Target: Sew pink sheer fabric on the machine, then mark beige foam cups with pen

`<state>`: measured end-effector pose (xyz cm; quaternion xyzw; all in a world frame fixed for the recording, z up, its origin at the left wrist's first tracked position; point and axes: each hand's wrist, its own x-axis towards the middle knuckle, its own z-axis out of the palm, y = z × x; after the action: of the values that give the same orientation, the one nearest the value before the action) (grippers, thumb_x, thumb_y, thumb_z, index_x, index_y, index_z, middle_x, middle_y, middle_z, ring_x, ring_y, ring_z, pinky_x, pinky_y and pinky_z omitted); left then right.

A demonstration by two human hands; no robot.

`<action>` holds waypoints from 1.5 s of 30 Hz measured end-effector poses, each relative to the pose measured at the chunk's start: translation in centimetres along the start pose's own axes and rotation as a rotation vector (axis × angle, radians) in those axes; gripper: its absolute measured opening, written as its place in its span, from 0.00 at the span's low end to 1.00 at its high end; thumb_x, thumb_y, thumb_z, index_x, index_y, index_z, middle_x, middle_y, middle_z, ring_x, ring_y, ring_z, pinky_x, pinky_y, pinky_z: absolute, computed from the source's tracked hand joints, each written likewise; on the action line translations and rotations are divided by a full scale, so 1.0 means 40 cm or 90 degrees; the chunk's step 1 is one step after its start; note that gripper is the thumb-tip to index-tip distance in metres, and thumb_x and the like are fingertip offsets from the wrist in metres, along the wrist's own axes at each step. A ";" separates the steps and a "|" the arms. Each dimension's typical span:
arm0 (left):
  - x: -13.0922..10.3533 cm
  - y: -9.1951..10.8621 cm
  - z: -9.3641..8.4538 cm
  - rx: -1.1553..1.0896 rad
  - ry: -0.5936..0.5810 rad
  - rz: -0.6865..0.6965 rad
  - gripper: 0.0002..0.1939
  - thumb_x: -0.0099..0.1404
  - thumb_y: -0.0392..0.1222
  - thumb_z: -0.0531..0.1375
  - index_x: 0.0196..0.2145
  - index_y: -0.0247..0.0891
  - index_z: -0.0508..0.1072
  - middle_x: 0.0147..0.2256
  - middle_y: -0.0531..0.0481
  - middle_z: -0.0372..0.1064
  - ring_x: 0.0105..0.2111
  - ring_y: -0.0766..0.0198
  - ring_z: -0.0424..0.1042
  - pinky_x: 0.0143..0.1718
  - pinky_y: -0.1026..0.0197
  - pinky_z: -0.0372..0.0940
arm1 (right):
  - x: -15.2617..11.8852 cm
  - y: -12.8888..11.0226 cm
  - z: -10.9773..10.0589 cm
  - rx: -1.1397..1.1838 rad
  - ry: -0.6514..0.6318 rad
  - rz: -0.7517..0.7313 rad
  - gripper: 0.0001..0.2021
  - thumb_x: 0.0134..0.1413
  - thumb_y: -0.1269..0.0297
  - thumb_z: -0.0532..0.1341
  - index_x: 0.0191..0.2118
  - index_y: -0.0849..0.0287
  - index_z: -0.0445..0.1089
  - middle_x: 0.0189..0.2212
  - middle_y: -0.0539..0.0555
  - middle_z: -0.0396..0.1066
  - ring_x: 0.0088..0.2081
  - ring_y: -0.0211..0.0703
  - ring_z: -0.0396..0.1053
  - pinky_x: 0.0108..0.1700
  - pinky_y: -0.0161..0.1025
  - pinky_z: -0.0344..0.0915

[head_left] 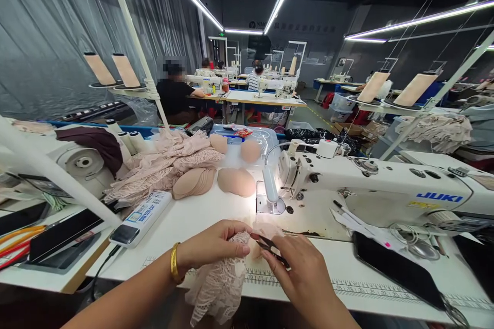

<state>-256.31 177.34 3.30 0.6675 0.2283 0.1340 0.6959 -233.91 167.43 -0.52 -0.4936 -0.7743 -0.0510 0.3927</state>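
My left hand (216,241), with a gold bangle at the wrist, pinches a piece of pale pink lace fabric (222,285) that hangs over the table's front edge. Dark thread snips (272,251) are gripped in my right hand (303,270), their tips pointing left and close to the lace by my left fingertips. More of the sheer pink cloth shows between and behind both hands. Just beyond them stands the white sewing machine (328,180), its small lamp (270,184) lighting the needle plate. Stacked beige bra cups (195,183) and a further cup pair (236,182) lie left of the needle.
A heap of pink lace (165,164) covers the back left. A white power bank (144,216) with a cable lies left of my hands. On the right rests a black phone-like slab (395,270). Thread cones (125,70) stand above; a person in black (173,95) sits farther off.
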 end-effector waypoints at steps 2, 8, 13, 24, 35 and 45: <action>0.000 0.001 0.004 -0.031 -0.006 0.005 0.21 0.67 0.54 0.67 0.53 0.42 0.79 0.52 0.47 0.77 0.54 0.51 0.71 0.58 0.51 0.64 | 0.004 -0.011 0.010 -0.083 0.007 -0.036 0.09 0.75 0.64 0.57 0.40 0.55 0.70 0.26 0.50 0.73 0.26 0.45 0.69 0.34 0.42 0.56; 0.009 -0.014 0.011 -0.005 0.018 -0.013 0.22 0.63 0.55 0.69 0.49 0.39 0.78 0.47 0.48 0.76 0.51 0.51 0.71 0.58 0.50 0.64 | 0.029 -0.026 0.048 -0.170 0.052 -0.087 0.12 0.76 0.68 0.53 0.39 0.56 0.71 0.25 0.50 0.73 0.26 0.44 0.68 0.34 0.43 0.52; -0.012 0.012 -0.014 0.088 0.019 -0.036 0.22 0.63 0.56 0.68 0.49 0.39 0.77 0.39 0.51 0.72 0.41 0.59 0.69 0.44 0.59 0.65 | 0.020 -0.016 0.044 -0.084 0.022 -0.033 0.14 0.77 0.66 0.53 0.36 0.55 0.70 0.24 0.49 0.71 0.25 0.43 0.67 0.34 0.41 0.53; -0.090 0.063 -0.103 0.462 0.299 -0.016 0.26 0.73 0.58 0.55 0.63 0.43 0.68 0.52 0.43 0.73 0.48 0.53 0.71 0.47 0.55 0.69 | -0.103 0.198 0.012 -0.288 -0.032 0.102 0.19 0.78 0.54 0.47 0.43 0.56 0.72 0.29 0.56 0.75 0.30 0.51 0.72 0.35 0.45 0.59; -0.137 -0.020 -0.089 0.643 0.295 -0.049 0.12 0.64 0.43 0.66 0.46 0.41 0.76 0.46 0.45 0.76 0.48 0.48 0.72 0.52 0.49 0.64 | -0.015 -0.029 0.107 0.041 -0.090 -0.084 0.16 0.70 0.67 0.61 0.60 0.55 0.66 0.41 0.56 0.75 0.38 0.51 0.70 0.40 0.45 0.65; -0.170 0.034 -0.184 0.692 0.640 0.167 0.16 0.71 0.40 0.54 0.53 0.39 0.73 0.53 0.42 0.73 0.55 0.50 0.70 0.57 0.48 0.64 | 0.033 -0.012 0.231 -0.055 -0.155 -0.060 0.10 0.60 0.77 0.65 0.31 0.55 0.70 0.30 0.50 0.72 0.31 0.43 0.66 0.37 0.40 0.56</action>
<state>-265.65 180.51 5.56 0.7970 0.4712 0.3734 0.0586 -239.72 172.46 -5.86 -0.4760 -0.8356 -0.0423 0.2711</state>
